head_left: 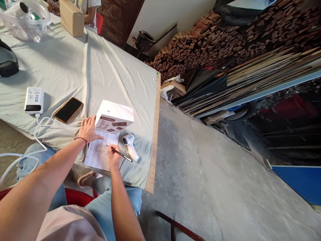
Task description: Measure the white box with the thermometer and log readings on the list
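Note:
A black pen (123,155) is pinched in my right hand (114,160), its tip over a sheet of paper (95,154) covered in small writing. My left hand (87,131) lies with fingers spread at the left side of a white box (117,112) printed "Super Meal". Its thumb stretches over the top of the sheet. The box stands at the sheet's far edge and hides part of the table behind. Just right of my right hand lies a white and blue infrared thermometer (130,146).
A phone (68,109) and a white power bank (34,99) with a cable (37,130) lie to the left. Farther back are a cardboard box (72,20), a clear plastic tub (27,25) and another person (90,13). The table's wooden edge (153,147) runs along the right.

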A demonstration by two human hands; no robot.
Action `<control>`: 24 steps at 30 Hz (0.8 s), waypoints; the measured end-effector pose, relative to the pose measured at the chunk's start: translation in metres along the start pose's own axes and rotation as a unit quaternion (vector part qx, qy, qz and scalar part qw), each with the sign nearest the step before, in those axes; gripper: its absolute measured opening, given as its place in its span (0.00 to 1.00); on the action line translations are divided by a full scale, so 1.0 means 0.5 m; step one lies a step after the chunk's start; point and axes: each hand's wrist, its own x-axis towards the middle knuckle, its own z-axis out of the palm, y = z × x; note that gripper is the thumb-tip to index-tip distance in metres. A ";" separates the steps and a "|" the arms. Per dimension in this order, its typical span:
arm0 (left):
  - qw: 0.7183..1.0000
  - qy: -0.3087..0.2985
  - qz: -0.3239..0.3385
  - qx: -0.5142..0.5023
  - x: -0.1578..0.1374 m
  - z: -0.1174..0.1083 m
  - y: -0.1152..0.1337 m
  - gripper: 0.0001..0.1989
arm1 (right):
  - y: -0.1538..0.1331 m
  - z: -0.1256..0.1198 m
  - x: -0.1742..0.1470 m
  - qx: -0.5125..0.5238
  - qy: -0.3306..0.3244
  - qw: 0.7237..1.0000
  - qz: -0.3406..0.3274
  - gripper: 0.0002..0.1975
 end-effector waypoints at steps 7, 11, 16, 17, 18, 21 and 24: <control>1.000 -0.002 -0.002 -0.001 0.000 0.000 0.000 0.61 | 0.014 0.001 0.003 -0.023 -0.025 0.999 -0.028 0.16; 1.000 0.001 -0.001 -0.004 -0.001 0.001 0.000 0.60 | 0.015 0.005 0.005 -0.039 -0.026 0.998 -0.035 0.16; 1.000 0.000 0.000 -0.005 0.000 0.000 0.000 0.60 | 0.017 0.005 0.007 -0.054 -0.044 0.997 -0.040 0.15; 1.000 -0.001 0.000 -0.003 0.000 0.000 0.001 0.60 | 0.018 0.005 0.007 -0.052 -0.044 0.997 -0.041 0.15; 1.000 -0.001 -0.001 -0.001 0.000 0.000 0.001 0.60 | 0.020 0.005 0.007 -0.049 -0.043 0.997 -0.041 0.15; 1.000 -0.001 -0.002 0.002 0.000 -0.001 0.001 0.60 | 0.024 0.006 0.006 -0.049 -0.037 0.997 -0.039 0.15; 1.000 0.000 0.000 0.003 0.000 -0.001 0.001 0.60 | 0.028 0.006 0.006 -0.059 -0.037 0.997 -0.046 0.15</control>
